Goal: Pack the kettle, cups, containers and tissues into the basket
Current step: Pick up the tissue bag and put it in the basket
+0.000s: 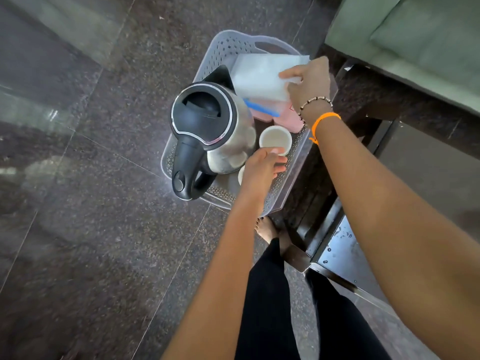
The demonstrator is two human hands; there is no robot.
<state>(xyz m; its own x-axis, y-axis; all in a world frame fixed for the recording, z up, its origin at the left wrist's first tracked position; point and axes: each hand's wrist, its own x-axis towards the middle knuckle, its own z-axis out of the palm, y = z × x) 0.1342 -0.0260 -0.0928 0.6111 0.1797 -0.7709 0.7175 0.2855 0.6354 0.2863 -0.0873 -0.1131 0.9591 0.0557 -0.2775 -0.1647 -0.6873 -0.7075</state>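
Note:
A grey perforated basket stands on the dark floor. Inside it, on the left, is a steel kettle with a black lid and handle. My right hand grips a white pack of tissues over the basket's far half, above a pink container with a blue strip. My left hand holds a white cup by its rim in the basket's near right part. A second white cup shows partly under that hand.
A dark wooden table frame runs right beside the basket, with a green cushioned seat beyond it. My bare foot and black trouser legs are just below the basket. Polished stone floor spreads to the left.

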